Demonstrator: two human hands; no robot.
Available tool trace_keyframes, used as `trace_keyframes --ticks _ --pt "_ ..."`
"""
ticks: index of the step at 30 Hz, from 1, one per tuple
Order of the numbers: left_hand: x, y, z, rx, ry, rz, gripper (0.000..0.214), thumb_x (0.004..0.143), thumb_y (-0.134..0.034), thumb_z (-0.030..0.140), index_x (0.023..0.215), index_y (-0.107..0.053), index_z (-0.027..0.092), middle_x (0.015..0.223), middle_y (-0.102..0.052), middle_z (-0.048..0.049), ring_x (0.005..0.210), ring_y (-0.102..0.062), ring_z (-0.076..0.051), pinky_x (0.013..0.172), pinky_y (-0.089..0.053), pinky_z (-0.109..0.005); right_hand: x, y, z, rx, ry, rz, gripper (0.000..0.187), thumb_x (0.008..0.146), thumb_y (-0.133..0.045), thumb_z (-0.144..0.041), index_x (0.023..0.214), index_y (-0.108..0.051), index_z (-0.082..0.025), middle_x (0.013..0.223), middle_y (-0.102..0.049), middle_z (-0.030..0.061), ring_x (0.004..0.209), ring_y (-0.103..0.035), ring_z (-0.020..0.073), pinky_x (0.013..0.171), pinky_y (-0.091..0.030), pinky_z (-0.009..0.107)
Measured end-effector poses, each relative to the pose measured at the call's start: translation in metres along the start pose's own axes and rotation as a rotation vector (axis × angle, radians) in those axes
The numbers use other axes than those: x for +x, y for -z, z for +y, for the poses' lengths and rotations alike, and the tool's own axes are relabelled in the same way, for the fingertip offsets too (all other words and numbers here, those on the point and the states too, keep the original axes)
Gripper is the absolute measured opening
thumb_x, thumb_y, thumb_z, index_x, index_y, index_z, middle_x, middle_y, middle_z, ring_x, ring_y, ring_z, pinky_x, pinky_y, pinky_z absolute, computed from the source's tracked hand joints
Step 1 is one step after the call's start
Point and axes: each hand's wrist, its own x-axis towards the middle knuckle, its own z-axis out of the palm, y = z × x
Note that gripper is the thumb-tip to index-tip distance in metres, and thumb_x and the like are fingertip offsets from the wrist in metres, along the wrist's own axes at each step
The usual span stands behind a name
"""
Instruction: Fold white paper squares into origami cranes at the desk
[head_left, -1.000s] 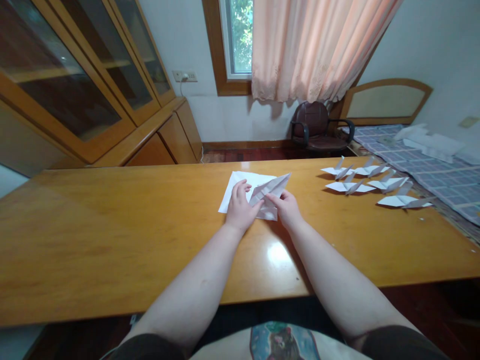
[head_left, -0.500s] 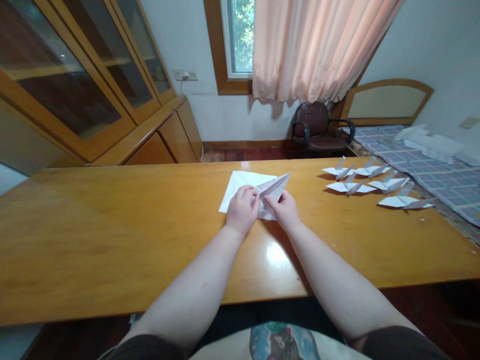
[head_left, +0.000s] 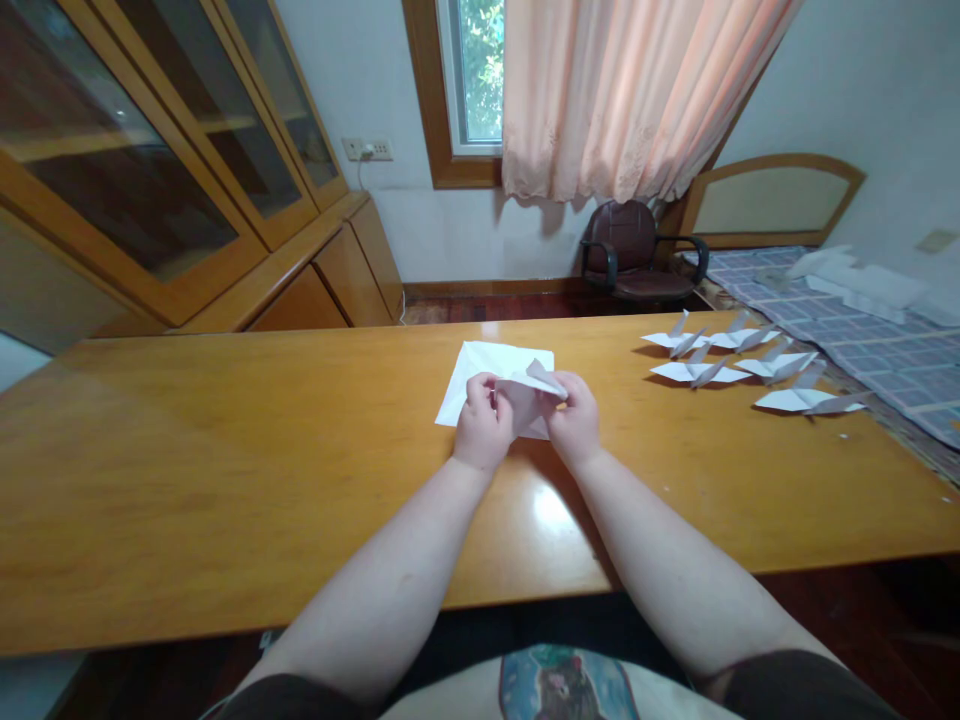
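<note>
Both hands meet over the middle of the wooden table (head_left: 225, 470). My left hand (head_left: 484, 420) and my right hand (head_left: 576, 415) pinch a small folded white paper piece (head_left: 534, 385) between them, lifted slightly off the surface. A point of the folded paper sticks up between the fingers. Under and behind the hands lies a flat stack of white paper sheets (head_left: 480, 365).
Several finished folded paper cranes (head_left: 739, 365) sit in rows at the table's right side. Beyond it are a bed with a patterned cover (head_left: 885, 340), a dark armchair (head_left: 637, 255), a curtained window and wooden glass-door cabinets (head_left: 150, 170) along the left wall.
The long pointed flap that stuck out to the upper right has been folded down; the paper piece is now shorter and bunched between both hands, which moved closer together.
</note>
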Motion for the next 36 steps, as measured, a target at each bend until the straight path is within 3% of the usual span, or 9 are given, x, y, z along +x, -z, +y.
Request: trace_keyframes --ticks 3,8,12,16,21,28,33,36 --pt "0.001 0.002 0.001 -0.037 -0.051 -0.036 0.036 0.082 -0.057 0.017 0.116 -0.051 0.021 0.105 -0.065 -0.0080 0.095 -0.063 -0.018 0.080 -0.051 -0.030 0.001 0.003 -0.004 0.010 0.050 -0.042 0.015 0.073 -0.069 -0.032 0.087 -0.070 -0.026 0.095 -0.064 0.0062 0.093 -0.059 0.0248 0.088 -0.046 0.041" --pt "0.004 0.006 0.002 0.008 -0.127 -0.032 0.014 0.079 -0.059 0.014 0.089 -0.065 0.022 0.097 -0.067 -0.0037 0.094 -0.062 -0.017 0.080 -0.051 -0.031 -0.001 0.004 -0.005 0.035 0.044 -0.050 0.022 0.070 -0.073 -0.036 0.089 -0.070 -0.026 0.103 -0.061 0.0078 0.102 -0.058 0.0266 0.093 -0.046 0.043" --pt "0.006 0.007 0.001 0.011 -0.129 -0.010 0.012 0.078 -0.059 0.013 0.085 -0.064 0.021 0.094 -0.068 -0.0030 0.090 -0.062 -0.017 0.081 -0.051 -0.032 -0.001 0.003 -0.002 0.029 0.055 -0.004 0.017 0.072 -0.072 -0.033 0.086 -0.068 -0.026 0.104 -0.060 0.0077 0.102 -0.058 0.0259 0.094 -0.045 0.044" --pt "0.005 0.009 0.002 0.026 -0.068 -0.023 0.011 0.080 -0.059 0.018 0.089 -0.063 0.020 0.088 -0.068 -0.0028 0.083 -0.062 -0.017 0.075 -0.050 -0.030 0.001 0.003 -0.003 -0.003 0.065 0.032 0.013 0.075 -0.069 -0.034 0.083 -0.064 -0.025 0.103 -0.061 0.0083 0.101 -0.058 0.0257 0.093 -0.046 0.045" --pt "0.005 0.006 0.004 -0.115 0.068 -0.025 0.013 0.077 -0.063 0.022 0.090 -0.063 0.018 0.086 -0.069 -0.0023 0.077 -0.063 -0.017 0.068 -0.049 -0.027 0.000 0.004 -0.003 0.040 0.063 0.084 0.014 0.080 -0.063 -0.033 0.090 -0.061 -0.024 0.105 -0.061 0.0087 0.103 -0.057 0.0250 0.096 -0.043 0.045" --pt "0.003 -0.002 0.002 -0.183 0.161 -0.020 0.017 0.079 -0.062 0.023 0.095 -0.066 0.019 0.090 -0.071 -0.0025 0.082 -0.064 -0.018 0.074 -0.051 -0.030 -0.006 -0.001 0.004 0.208 -0.091 0.107 0.045 0.079 -0.059 -0.030 0.121 -0.048 -0.020 0.119 -0.056 0.0122 0.111 -0.054 0.0245 0.100 -0.041 0.042" --pt "0.003 -0.004 -0.005 -0.179 0.152 0.000 0.017 0.082 -0.059 0.025 0.097 -0.064 0.019 0.093 -0.070 -0.0042 0.084 -0.065 -0.018 0.076 -0.052 -0.031 -0.005 -0.010 0.013 0.301 -0.314 0.126 0.049 0.072 -0.061 -0.031 0.117 -0.046 -0.020 0.121 -0.056 0.0112 0.106 -0.057 0.0233 0.090 -0.047 0.039" --pt "0.004 -0.003 -0.007 -0.127 0.109 -0.002 0.018 0.082 -0.057 0.020 0.099 -0.063 0.020 0.098 -0.069 -0.0053 0.088 -0.064 -0.019 0.079 -0.052 -0.033 -0.003 -0.016 0.019 0.406 -0.503 0.125 0.048 0.070 -0.063 -0.034 0.113 -0.046 -0.022 0.108 -0.062 0.0073 0.093 -0.061 0.0216 0.078 -0.051 0.036"
